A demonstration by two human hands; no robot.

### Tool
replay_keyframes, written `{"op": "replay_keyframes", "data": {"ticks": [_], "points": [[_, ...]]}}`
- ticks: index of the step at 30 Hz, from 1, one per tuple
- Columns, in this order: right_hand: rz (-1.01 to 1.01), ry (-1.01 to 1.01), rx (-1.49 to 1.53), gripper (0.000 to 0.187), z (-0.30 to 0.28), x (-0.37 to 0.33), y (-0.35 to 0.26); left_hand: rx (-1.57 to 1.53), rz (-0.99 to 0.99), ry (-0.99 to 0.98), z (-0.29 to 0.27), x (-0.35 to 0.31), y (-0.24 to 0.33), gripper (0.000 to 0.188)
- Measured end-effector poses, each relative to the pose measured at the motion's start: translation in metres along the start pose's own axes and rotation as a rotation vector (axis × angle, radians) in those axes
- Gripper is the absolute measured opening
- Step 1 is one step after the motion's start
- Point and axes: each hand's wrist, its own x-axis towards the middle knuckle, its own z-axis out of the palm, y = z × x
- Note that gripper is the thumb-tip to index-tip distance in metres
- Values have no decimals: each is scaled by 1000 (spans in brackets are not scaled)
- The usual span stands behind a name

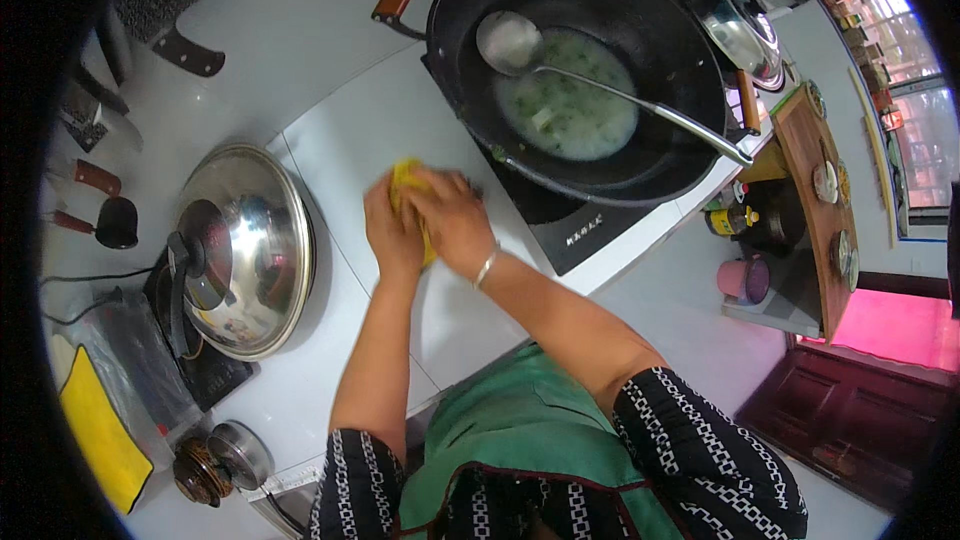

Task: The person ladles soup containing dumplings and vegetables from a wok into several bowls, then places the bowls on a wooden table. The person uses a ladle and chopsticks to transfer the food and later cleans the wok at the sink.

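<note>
Centrally, 2 bare hands meet over the white tiled tabletop (350, 140), with 1 yellow cloth (407, 175) between them. The left hand (393, 230) holds its left side; the right hand (455, 225) lies across it from the right, so that only a far tuft and a narrow near strip show. The fingers of both hands are curled about the cloth, grasping it; some fingertips are hidden, and whether the cloth touches the tiles cannot be told. To the far right, the black wok (660, 50) sits on the cooktop (590, 230) with a ladle (670, 112) inside, its handle passing over the right rim; to the left lies a domed lid (255, 250).

Judged from this grip, the step is gathering or folding the cloth into a compact pad. It is best done with loose edges tucked under the palms, since a trailing corner could reach the cooktop. Even pressure from both hands should keep the layers from slipping. Any stroke would best run toward the near side, between lid and cooktop, the right forearm kept clear of the wok and of the ladle handle, which a careless elbow might tip.
</note>
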Motion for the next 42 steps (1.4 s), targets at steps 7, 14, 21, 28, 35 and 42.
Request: {"op": "replay_keyframes", "data": {"ticks": [7,14,21,28,35,42], "points": [[349,278,226,38,7,73,48,-302,15,-281,101,120,-41,26],[158,-43,-610,32,-63,-70,35,-75,214,-435,86,-14,52,19],[536,-102,-252,32,-153,-183,20,-113,453,-703,86,-105,137,27],[267,34,-19,24,-153,-155,-17,-42,316,-486,20,-97,130,37],[681,488,366,20,-245,-126,25,-164,-294,-413,-38,18,69,33],[866,745,630,47,-348,-36,123,-344,-488,-75,-16,187,103,37]]}}
